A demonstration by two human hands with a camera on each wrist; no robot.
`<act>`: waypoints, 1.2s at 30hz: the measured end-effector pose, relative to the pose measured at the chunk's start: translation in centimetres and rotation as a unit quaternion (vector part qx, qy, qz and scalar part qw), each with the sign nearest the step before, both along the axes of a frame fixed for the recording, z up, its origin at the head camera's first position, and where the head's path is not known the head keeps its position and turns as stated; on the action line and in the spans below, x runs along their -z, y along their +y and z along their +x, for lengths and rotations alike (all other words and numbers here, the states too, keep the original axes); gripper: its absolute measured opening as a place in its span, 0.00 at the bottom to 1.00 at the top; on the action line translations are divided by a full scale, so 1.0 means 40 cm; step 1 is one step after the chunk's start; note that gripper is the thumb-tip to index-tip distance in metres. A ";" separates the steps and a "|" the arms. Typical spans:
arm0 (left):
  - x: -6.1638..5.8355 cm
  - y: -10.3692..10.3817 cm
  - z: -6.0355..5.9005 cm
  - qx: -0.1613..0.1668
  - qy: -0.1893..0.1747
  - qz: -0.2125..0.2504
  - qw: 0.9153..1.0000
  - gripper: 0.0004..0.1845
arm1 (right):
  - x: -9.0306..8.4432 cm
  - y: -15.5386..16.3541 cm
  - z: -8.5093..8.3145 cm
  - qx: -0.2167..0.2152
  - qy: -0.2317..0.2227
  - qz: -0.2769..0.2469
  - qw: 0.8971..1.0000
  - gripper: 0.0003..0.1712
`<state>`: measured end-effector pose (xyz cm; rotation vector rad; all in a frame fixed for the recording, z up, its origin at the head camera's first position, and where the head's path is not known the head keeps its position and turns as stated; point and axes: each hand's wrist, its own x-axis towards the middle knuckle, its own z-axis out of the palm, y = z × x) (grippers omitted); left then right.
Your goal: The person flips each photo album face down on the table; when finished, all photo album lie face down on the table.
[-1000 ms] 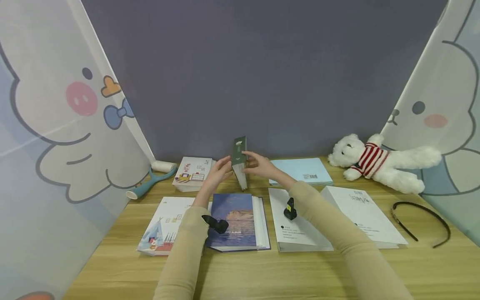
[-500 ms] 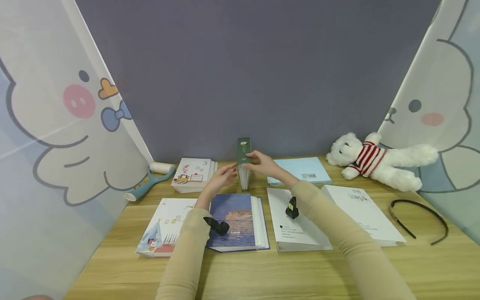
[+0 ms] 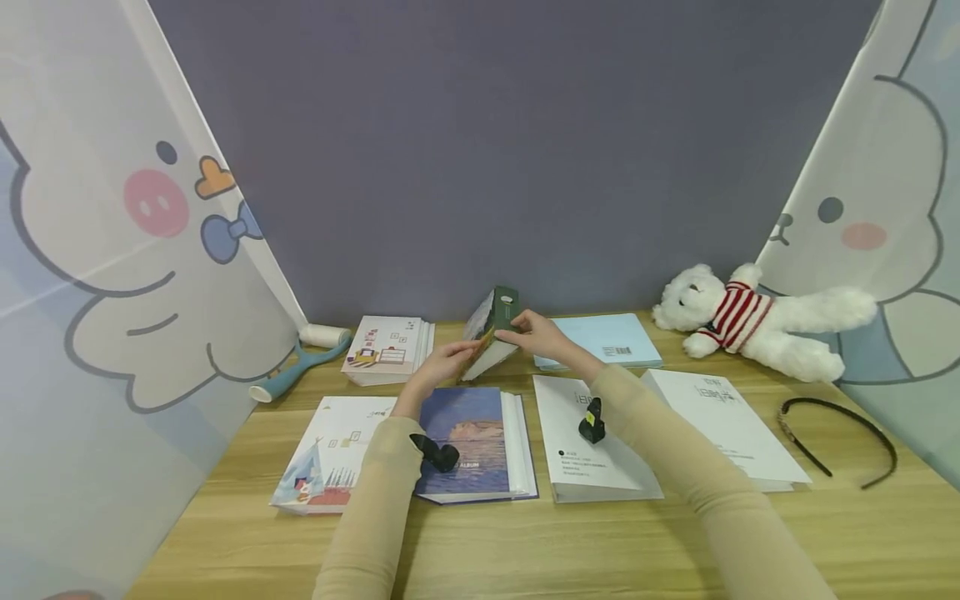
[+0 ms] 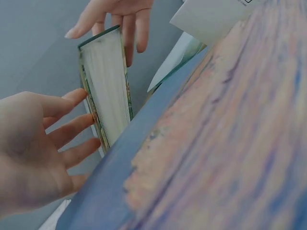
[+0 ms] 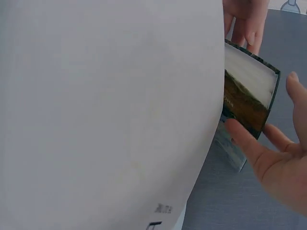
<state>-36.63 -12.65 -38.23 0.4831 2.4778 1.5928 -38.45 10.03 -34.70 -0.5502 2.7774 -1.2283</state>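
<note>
A small thick photo album (image 3: pixel 501 315) with a dark green spine and white page edges tilts to the left at the back middle of the table. Beside its left cover is my left hand (image 3: pixel 441 365); in the left wrist view its spread, fairly straight fingers (image 4: pixel 72 132) touch that cover. My right hand (image 3: pixel 542 335) grips the album from the right, near the spine. In the right wrist view one digit (image 5: pixel 247 141) lies on the brown landscape cover, with others around the spine side. A white book cover hides part of the album there.
In front lie a blue seascape photo album (image 3: pixel 461 442), an illustrated white book (image 3: pixel 330 450) and two white books (image 3: pixel 592 450) (image 3: pixel 723 425). Behind are another illustrated book (image 3: pixel 384 343) and a light blue book (image 3: pixel 603 340). A lint roller (image 3: pixel 303 367), teddy bear (image 3: pixel 750 321) and headband (image 3: pixel 840 417) flank them.
The green-spined album turned upright and square to me, then tipped to the left. My left hand moved right and slightly down; my right hand shifted a little right with the spine.
</note>
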 end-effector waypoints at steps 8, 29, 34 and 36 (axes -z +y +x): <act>0.018 -0.006 -0.009 -0.024 -0.001 -0.008 1.000 0.20 | 0.005 -0.010 -0.011 -0.003 -0.042 0.027 0.999 0.40; 0.027 -0.060 0.000 -0.041 -0.018 -0.077 0.996 0.20 | 0.017 -0.026 -0.027 -0.010 -0.096 0.044 0.994 0.37; 0.029 -0.066 0.001 -0.044 -0.019 -0.078 0.996 0.21 | 0.018 -0.030 -0.029 -0.011 -0.097 0.048 0.994 0.36; 0.028 -0.067 0.000 -0.045 -0.021 -0.077 0.996 0.21 | 0.015 -0.031 -0.028 -0.010 -0.096 0.048 0.994 0.36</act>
